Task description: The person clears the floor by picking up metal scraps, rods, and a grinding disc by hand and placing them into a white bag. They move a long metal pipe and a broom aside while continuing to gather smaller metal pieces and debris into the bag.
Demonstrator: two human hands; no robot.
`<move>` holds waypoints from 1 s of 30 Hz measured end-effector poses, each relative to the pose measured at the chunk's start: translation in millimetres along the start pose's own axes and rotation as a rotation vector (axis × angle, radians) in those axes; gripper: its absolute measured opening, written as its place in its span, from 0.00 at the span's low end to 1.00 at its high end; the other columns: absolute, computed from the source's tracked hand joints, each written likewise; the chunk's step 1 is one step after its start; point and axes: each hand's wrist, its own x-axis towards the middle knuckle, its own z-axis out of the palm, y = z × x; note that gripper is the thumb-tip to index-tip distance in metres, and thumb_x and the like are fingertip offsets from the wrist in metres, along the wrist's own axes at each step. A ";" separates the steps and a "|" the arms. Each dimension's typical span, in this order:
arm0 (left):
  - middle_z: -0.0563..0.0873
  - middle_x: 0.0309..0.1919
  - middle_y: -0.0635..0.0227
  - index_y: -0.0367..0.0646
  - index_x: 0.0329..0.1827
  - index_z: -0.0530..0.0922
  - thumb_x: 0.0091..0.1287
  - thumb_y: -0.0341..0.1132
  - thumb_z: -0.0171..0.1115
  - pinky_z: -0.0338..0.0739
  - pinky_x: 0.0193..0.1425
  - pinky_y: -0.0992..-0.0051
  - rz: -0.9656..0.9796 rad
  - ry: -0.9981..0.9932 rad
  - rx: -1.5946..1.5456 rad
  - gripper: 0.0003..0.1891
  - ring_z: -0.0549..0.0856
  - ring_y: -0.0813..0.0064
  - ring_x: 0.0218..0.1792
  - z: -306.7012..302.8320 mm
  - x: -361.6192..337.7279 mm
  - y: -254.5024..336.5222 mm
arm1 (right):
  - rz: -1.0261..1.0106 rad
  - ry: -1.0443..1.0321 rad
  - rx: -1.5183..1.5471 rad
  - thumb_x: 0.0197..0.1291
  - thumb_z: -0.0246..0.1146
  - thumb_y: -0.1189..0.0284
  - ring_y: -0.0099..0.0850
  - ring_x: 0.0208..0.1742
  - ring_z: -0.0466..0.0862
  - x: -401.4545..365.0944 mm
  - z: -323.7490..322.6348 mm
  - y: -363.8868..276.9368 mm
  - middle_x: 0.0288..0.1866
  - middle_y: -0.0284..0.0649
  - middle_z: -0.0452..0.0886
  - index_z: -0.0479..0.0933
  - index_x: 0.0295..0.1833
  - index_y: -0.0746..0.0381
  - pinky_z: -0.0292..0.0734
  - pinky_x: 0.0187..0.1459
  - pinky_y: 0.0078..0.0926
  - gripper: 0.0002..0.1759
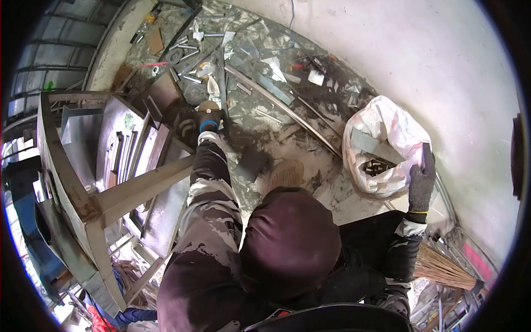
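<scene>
A white plastic sack (406,128) stands on the floor at the right, its mouth wide. My right hand (423,181), in a dark grey glove, grips the sack's right rim. Inside it lie a flat grey metal strip (373,145) and a heap of small dark metal pieces (378,166). My left hand (209,114) reaches far forward, low over the littered floor, with a blue cuff at the wrist. Its fingers are hidden, and I cannot tell whether it holds anything. Near it lie a pale scrap (213,86) and short metal tubes (192,79).
A metal frame (141,185) stands close on the left, with sheets and bars leaning behind it. A long shiny pipe (282,109) runs diagonally across the floor among metal offcuts. At the lower right is a straw broom (442,268). A white wall (448,66) bounds the right side.
</scene>
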 end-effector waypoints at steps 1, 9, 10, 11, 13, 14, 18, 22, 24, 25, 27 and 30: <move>0.89 0.41 0.56 0.44 0.40 0.86 0.56 0.46 0.68 0.81 0.49 0.55 0.122 -0.004 0.180 0.16 0.88 0.52 0.40 0.2 6.0 0.4 | 0.006 0.002 -0.004 0.50 0.51 0.84 0.39 0.75 0.70 0.3 1.0 4.6 0.74 0.50 0.73 0.67 0.76 0.66 0.61 0.74 0.30 0.40; 0.91 0.42 0.62 0.33 0.45 0.86 0.67 0.48 0.68 0.81 0.42 0.65 -0.284 -0.063 -1.021 0.22 0.88 0.67 0.37 20.2 -16.3 -8.1 | 0.052 -0.006 0.016 0.50 0.50 0.85 0.37 0.76 0.69 -1.7 -2.3 5.4 0.74 0.49 0.72 0.66 0.76 0.67 0.60 0.74 0.28 0.42; 0.91 0.43 0.60 0.32 0.45 0.86 0.66 0.49 0.69 0.81 0.43 0.63 -0.264 -0.045 -1.057 0.23 0.88 0.65 0.37 9.5 -23.5 4.3 | 0.034 0.002 0.038 0.49 0.51 0.85 0.38 0.77 0.69 -1.8 -1.6 3.2 0.75 0.51 0.72 0.67 0.76 0.67 0.60 0.75 0.30 0.41; 0.91 0.42 0.50 0.31 0.45 0.86 0.65 0.49 0.68 0.80 0.47 0.59 -0.120 0.030 -0.542 0.24 0.90 0.57 0.40 -1.5 -33.8 14.8 | 0.014 0.009 0.058 0.49 0.51 0.85 0.40 0.77 0.69 -2.3 -1.4 1.2 0.75 0.52 0.71 0.68 0.75 0.68 0.60 0.76 0.32 0.41; 0.90 0.42 0.45 0.30 0.44 0.86 0.64 0.48 0.68 0.80 0.49 0.59 -0.104 0.102 -0.400 0.24 0.88 0.51 0.44 -6.0 -38.8 31.3 | 0.032 0.017 0.077 0.49 0.51 0.85 0.40 0.77 0.69 -1.1 -0.1 -1.4 0.75 0.52 0.71 0.68 0.75 0.67 0.60 0.76 0.31 0.41; 0.89 0.42 0.40 0.29 0.43 0.86 0.62 0.47 0.67 0.79 0.52 0.58 -0.090 0.170 -0.254 0.24 0.87 0.44 0.49 -7.7 -41.8 39.8 | 0.055 0.023 0.097 0.49 0.51 0.85 0.40 0.77 0.69 -1.2 0.5 -0.4 0.75 0.52 0.71 0.67 0.75 0.67 0.60 0.76 0.30 0.41; 0.88 0.39 0.43 0.35 0.41 0.86 0.64 0.42 0.63 0.78 0.51 0.52 0.050 0.405 -0.424 0.17 0.86 0.43 0.46 -57.2 -119.1 65.2 | 0.047 0.026 0.049 0.48 0.49 0.84 0.39 0.76 0.69 -1.3 -0.7 -6.1 0.74 0.50 0.72 0.67 0.75 0.68 0.58 0.76 0.29 0.41; 0.88 0.36 0.47 0.38 0.38 0.86 0.64 0.39 0.60 0.78 0.49 0.51 0.114 0.501 -0.479 0.13 0.86 0.44 0.42 -59.9 -186.3 79.8 | 0.019 0.025 -0.023 0.49 0.51 0.84 0.42 0.76 0.72 0.8 -2.2 -3.6 0.73 0.53 0.74 0.69 0.75 0.67 0.63 0.75 0.32 0.40; 0.87 0.35 0.50 0.39 0.37 0.85 0.65 0.37 0.59 0.77 0.50 0.51 0.316 0.435 -0.345 0.11 0.85 0.45 0.42 -47.3 -199.6 84.8 | -0.014 0.012 -0.072 0.49 0.51 0.84 0.43 0.75 0.72 0.6 -3.1 -5.2 0.72 0.53 0.74 0.69 0.74 0.67 0.63 0.75 0.33 0.40; 0.86 0.37 0.50 0.40 0.43 0.85 0.64 0.37 0.61 0.78 0.52 0.52 0.358 0.423 -0.149 0.12 0.85 0.47 0.46 -28.4 -192.8 83.5 | -0.013 0.012 -0.073 0.49 0.51 0.84 0.43 0.75 0.72 1.5 -2.4 -8.3 0.72 0.53 0.74 0.69 0.74 0.67 0.63 0.75 0.33 0.40; 0.86 0.43 0.50 0.41 0.50 0.83 0.62 0.38 0.64 0.79 0.55 0.53 0.369 0.283 -0.105 0.16 0.84 0.48 0.49 5.8 -175.7 92.3 | -0.014 0.011 0.003 0.49 0.51 0.84 0.42 0.75 0.72 1.6 0.5 -8.8 0.73 0.52 0.74 0.68 0.74 0.67 0.62 0.75 0.33 0.40; 0.84 0.50 0.51 0.42 0.56 0.81 0.59 0.39 0.68 0.79 0.58 0.55 0.343 0.088 -0.116 0.22 0.84 0.51 0.53 8.1 -173.0 115.2 | 0.002 0.000 -0.003 0.49 0.51 0.84 0.41 0.76 0.71 0.5 -1.0 -10.8 0.73 0.52 0.73 0.68 0.75 0.67 0.62 0.75 0.32 0.40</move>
